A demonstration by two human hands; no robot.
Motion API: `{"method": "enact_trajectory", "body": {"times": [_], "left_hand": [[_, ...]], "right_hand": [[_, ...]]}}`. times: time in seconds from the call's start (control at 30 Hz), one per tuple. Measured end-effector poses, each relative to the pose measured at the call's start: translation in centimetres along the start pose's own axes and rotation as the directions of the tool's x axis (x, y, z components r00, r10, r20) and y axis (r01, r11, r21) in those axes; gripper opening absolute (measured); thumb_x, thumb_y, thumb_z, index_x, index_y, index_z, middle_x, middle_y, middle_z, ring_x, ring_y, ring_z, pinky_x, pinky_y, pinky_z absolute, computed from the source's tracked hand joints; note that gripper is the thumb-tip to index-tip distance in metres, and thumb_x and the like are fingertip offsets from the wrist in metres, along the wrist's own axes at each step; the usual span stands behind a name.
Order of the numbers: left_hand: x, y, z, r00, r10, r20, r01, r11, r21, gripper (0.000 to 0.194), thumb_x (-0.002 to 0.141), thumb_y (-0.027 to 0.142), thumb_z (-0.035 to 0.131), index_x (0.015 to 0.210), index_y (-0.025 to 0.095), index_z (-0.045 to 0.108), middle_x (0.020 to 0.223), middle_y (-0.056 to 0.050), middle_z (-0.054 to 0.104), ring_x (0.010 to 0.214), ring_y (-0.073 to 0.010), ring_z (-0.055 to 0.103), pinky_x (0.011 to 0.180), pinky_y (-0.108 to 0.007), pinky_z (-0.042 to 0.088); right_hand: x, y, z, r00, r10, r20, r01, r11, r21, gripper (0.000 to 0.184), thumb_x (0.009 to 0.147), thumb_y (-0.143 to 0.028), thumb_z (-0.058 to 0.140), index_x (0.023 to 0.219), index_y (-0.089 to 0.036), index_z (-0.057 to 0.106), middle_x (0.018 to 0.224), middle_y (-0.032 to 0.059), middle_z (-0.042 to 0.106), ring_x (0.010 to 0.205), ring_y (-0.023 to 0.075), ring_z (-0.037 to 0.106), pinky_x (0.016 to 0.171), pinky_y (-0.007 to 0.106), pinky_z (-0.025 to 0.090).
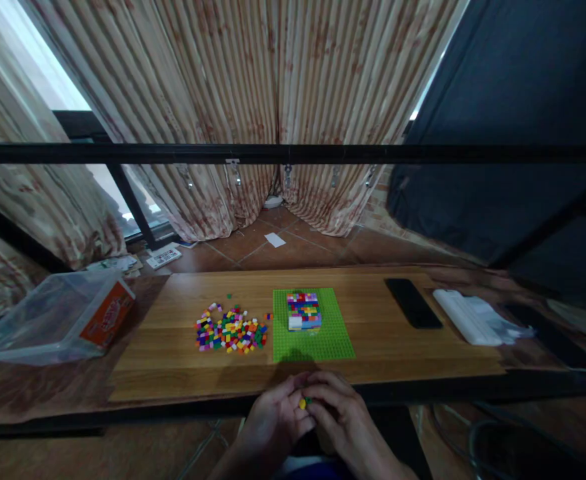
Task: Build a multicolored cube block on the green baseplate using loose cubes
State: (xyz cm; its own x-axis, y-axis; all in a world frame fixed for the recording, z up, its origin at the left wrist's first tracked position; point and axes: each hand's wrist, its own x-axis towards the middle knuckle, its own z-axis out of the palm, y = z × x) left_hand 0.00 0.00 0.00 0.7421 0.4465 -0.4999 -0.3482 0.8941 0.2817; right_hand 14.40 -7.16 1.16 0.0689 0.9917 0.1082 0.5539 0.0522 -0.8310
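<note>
My left hand (273, 412) is cupped palm up just in front of the table's near edge, with a small yellow toy brick (302, 403) at its fingers. Close against it, my right hand (340, 407) pinches a small green brick (308, 400), mostly hidden by the fingertips. Beyond both hands lies a green studded baseplate (335, 343). On its upper middle stands a block-shaped build of many-coloured bricks (303, 311), with white and light blue bricks along the near side. A loose pile of small coloured bricks (233, 331) is spread left of the baseplate.
The wooden board (373, 360) carries a black phone (413, 303) at its right. Farther right is a white packet with clear plastic (465, 317). A clear plastic box (47, 313) with an orange label sits at the left. A dark rail (293, 154) crosses behind the table.
</note>
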Motion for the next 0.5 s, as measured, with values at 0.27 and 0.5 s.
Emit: {"method": "enact_trajectory", "body": {"times": [0.27,0.5], "left_hand": [[1.1,-1.7,-2.7,0.984,0.038,-0.175,0.007,0.968,0.249,0.035,0.075,0.042,0.076,0.092,0.013,0.066,0.080,-0.005,0.065,0.068,-0.0126,0.061,0.066,-0.024,0.045],[1.0,0.3,-3.6,0.913,0.261,-0.314,-0.136,0.919,0.369,0.038,0.062,0.048,0.081,0.077,0.016,0.066,0.072,0.000,0.064,0.058,-0.0092,0.052,0.057,-0.021,0.039]], "right_hand": [[0.1,1.6,1.1,0.993,-0.023,-0.119,0.016,0.998,-0.055,0.019,0.092,-0.024,0.052,0.096,-0.024,0.071,0.106,0.0070,0.069,0.100,0.0203,0.067,0.087,0.032,0.054],[3.0,0.9,3.1,0.999,0.005,-0.037,-0.007,0.998,-0.058,0.020,0.092,-0.018,0.048,0.094,-0.023,0.067,0.090,0.0032,0.069,0.087,0.0176,0.066,0.078,0.028,0.050]]}}
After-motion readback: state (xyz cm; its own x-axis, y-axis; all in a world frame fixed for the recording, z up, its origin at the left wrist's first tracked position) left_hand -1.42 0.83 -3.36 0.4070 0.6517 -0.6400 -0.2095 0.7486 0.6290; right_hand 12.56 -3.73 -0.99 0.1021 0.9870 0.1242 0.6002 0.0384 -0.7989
